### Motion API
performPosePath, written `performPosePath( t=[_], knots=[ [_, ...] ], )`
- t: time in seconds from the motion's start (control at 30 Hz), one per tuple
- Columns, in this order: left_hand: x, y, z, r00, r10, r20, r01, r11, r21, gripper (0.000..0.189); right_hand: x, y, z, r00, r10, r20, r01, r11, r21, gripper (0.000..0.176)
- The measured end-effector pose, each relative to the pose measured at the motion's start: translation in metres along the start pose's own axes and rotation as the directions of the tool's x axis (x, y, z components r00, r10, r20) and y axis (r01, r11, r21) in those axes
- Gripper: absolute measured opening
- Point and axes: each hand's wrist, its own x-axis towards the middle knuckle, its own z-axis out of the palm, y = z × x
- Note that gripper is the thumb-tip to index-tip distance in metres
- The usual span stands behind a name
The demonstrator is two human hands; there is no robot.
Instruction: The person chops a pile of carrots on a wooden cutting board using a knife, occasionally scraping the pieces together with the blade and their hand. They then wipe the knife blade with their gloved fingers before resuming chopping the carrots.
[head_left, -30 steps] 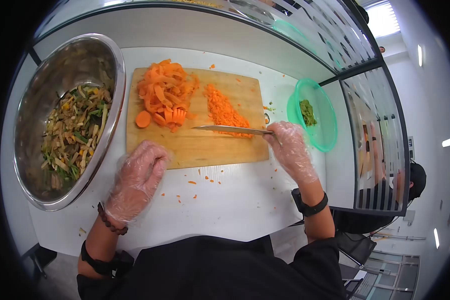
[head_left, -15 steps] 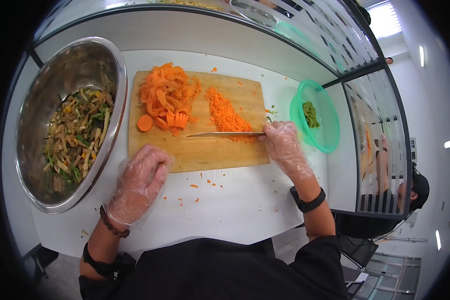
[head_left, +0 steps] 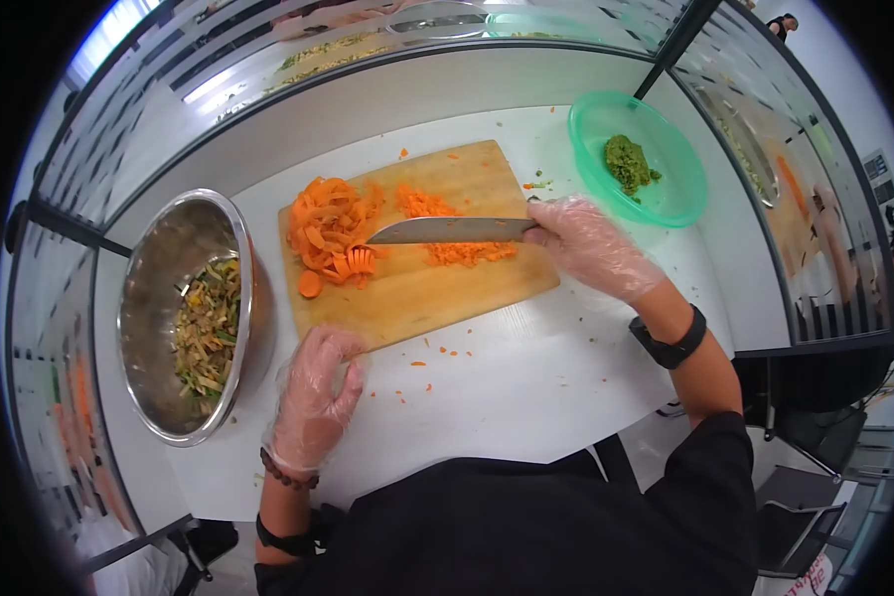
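Note:
My right hand (head_left: 594, 243), in a clear plastic glove, grips a kitchen knife (head_left: 437, 230) by its handle. The blade points left with its broad side showing, over the chopped carrot (head_left: 472, 254) and hiding part of it. On the wooden cutting board (head_left: 417, 308) a heap of carrot peels (head_left: 330, 214) lies to the left, with a cut carrot piece (head_left: 310, 285) at its lower edge. My left hand (head_left: 318, 397), gloved too, rests by the board's near left edge, loosely curled with the thumb apart and nothing visible in it.
A steel bowl (head_left: 230, 397) of mixed shredded vegetables stands at the left. A green plastic basin (head_left: 680, 164) with a mashed green lump is at the back right. Carrot bits dot the white table (head_left: 487, 387). Partition panels (head_left: 387, 109) border it; beyond are other people.
The view has swung round. The knife blade has turned from edge-on to showing its broad side, and now crosses the chopped carrot. My left hand stays near the board's edge.

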Motion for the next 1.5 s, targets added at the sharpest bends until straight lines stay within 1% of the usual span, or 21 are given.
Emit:
performPosePath(
  t=[0.07,0.1,0.2,0.3,0.4,0.5,0.6,0.7,0.8,0.9,1.0,1.03,1.1,1.13,1.17,1.2,1.27,1.37,1.47,1.5],
  knots=[
    [-0.008,0.007,-0.005,0.998,-0.034,-0.058,0.040,0.993,0.108,0.020,-0.010,-0.004,-0.011,1.000,-0.010,0.017,0.009,0.998,0.059,0.018],
    [-0.013,0.007,-0.007,0.993,-0.109,-0.043,0.113,0.985,0.129,0.027,-0.015,-0.002,-0.011,1.000,-0.012,0.027,0.010,0.996,0.090,0.021],
    [-0.026,0.001,0.002,0.984,-0.111,-0.137,0.143,0.955,0.258,0.035,-0.023,0.012,-0.002,0.998,-0.005,0.070,-0.009,0.982,0.191,0.021],
    [-0.035,-0.007,0.012,0.970,-0.177,-0.168,0.218,0.939,0.266,0.044,-0.030,0.009,0.001,0.997,0.073,0.000,-0.071,0.970,0.234,0.024],
    [-0.035,-0.005,0.018,0.948,-0.262,-0.178,0.291,0.944,0.158,0.047,-0.028,0.010,0.001,0.972,0.220,0.081,-0.233,0.945,0.229,0.027],
    [-0.036,0.000,0.019,0.950,-0.244,-0.197,0.280,0.942,0.184,0.049,-0.035,0.006,0.005,0.991,0.129,0.039,-0.134,0.979,0.151,0.029],
    [-0.043,0.003,0.027,0.954,-0.203,-0.220,0.268,0.907,0.325,0.050,-0.042,-0.012,0.000,0.975,0.165,0.151,-0.200,0.946,0.256,0.027],
    [-0.038,0.018,0.031,0.970,-0.148,-0.194,0.214,0.898,0.385,0.051,-0.048,-0.028,-0.001,0.976,0.159,0.146,-0.193,0.947,0.256,0.024],
    [-0.018,0.040,0.016,0.983,-0.171,-0.073,0.178,0.978,0.107,0.054,-0.047,-0.037,-0.001,0.992,0.128,0.015,-0.129,0.987,0.092,0.021],
    [0.004,0.055,0.006,0.986,0.008,-0.166,0.030,0.974,0.223,0.055,-0.044,-0.035,0.000,0.999,-0.043,0.003,0.043,0.994,-0.103,0.017],
    [0.034,0.059,-0.001,0.953,0.163,-0.254,-0.069,0.937,0.342,0.059,-0.035,-0.029,0.006,0.990,-0.114,0.089,0.134,0.953,-0.271,0.009],
    [0.044,0.061,-0.002,0.937,0.228,-0.263,-0.126,0.927,0.354,0.055,-0.031,-0.028,0.008,0.987,-0.126,0.102,0.150,0.948,-0.280,0.006],
    [0.056,0.050,0.002,0.956,0.235,-0.174,-0.156,0.914,0.375,0.046,-0.024,-0.027,0.011,0.980,-0.151,0.129,0.183,0.938,-0.295,0.003],
    [0.061,0.045,0.006,0.963,0.236,-0.132,-0.170,0.907,0.386,0.042,-0.023,-0.024,0.015,0.978,-0.173,0.114,0.200,0.933,-0.299,0.006],
    [0.067,0.044,0.012,0.959,0.231,-0.161,-0.168,0.927,0.334,0.025,-0.022,-0.020,0.020,0.976,-0.195,0.100,0.217,0.928,-0.302,0.011],
    [0.069,0.036,0.016,0.957,0.247,-0.150,-0.186,0.924,0.335,0.021,-0.020,-0.020,0.021,0.972,-0.217,0.086,0.234,0.923,-0.306,0.016],
    [0.071,0.023,0.021,0.952,0.275,-0.131,-0.219,0.917,0.334,0.015,-0.022,-0.023,0.016,0.972,-0.209,0.109,0.233,0.920,-0.315,0.016],
    [0.067,0.025,0.021,0.957,0.257,-0.130,-0.200,0.918,0.343,0.015,-0.023,-0.025,0.016,0.967,-0.220,0.131,0.252,0.907,-0.337,0.015],
    [0.062,0.024,0.026,0.973,0.191,-0.126,-0.142,0.937,0.320,0.018,-0.022,-0.022,0.027,0.956,-0.246,0.162,0.288,0.895,-0.340,0.014],
    [0.062,0.020,0.028,0.970,0.205,-0.130,-0.155,0.935,0.320,0.018,-0.022,-0.022,0.030,0.952,-0.253,0.173,0.299,0.893,-0.337,0.013]
  ],
)
